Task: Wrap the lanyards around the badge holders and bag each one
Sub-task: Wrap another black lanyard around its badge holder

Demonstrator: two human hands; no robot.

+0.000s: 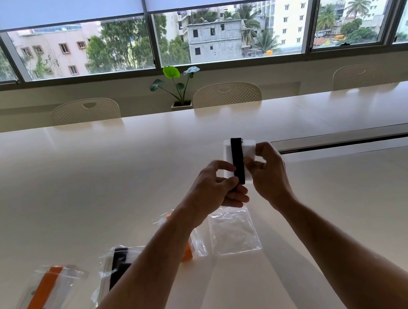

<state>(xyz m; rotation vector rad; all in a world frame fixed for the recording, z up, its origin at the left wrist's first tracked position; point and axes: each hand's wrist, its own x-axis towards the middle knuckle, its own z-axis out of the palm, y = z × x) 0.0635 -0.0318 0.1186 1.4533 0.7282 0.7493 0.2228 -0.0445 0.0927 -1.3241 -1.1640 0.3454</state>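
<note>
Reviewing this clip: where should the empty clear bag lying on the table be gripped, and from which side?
Grip the empty clear bag at its far short edge, coming from above, just under the hands. It lies flat, so a corner must be pinched up. I cannot tell which end is the opening.

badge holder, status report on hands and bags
Left hand and right hand both grip badge holder, black lanyard wrapped. Empty bag below on table. Nothing in the way.

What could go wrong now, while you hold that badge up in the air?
The black lanyard could unwind from the white badge holder, since both hands, left hand and right hand, only pinch it above the table. The empty clear plastic bag lies loose below and might slide away during bagging.
</note>
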